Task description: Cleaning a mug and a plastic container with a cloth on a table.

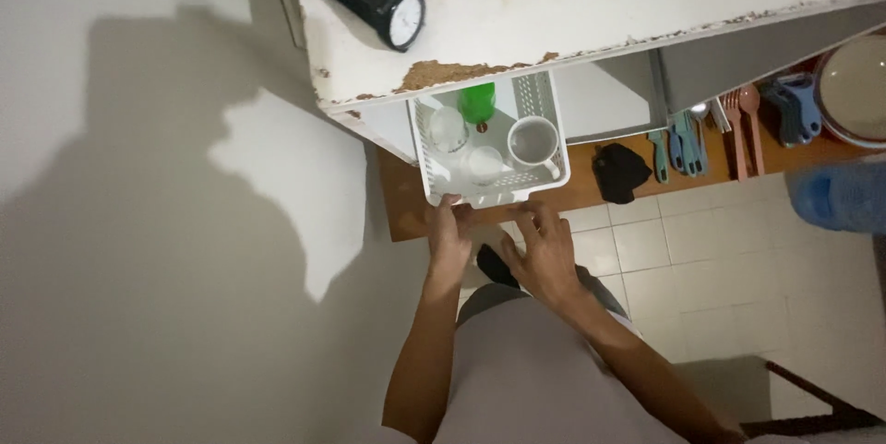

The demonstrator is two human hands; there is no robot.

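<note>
I see a perforated white plastic basket [489,187], clear glass tumblers [448,129], a glossy ceramic mug [533,141], a chipped matt-painted shelf [591,10] exposing rough brown core, and smooth floor tiles [720,269].
</note>
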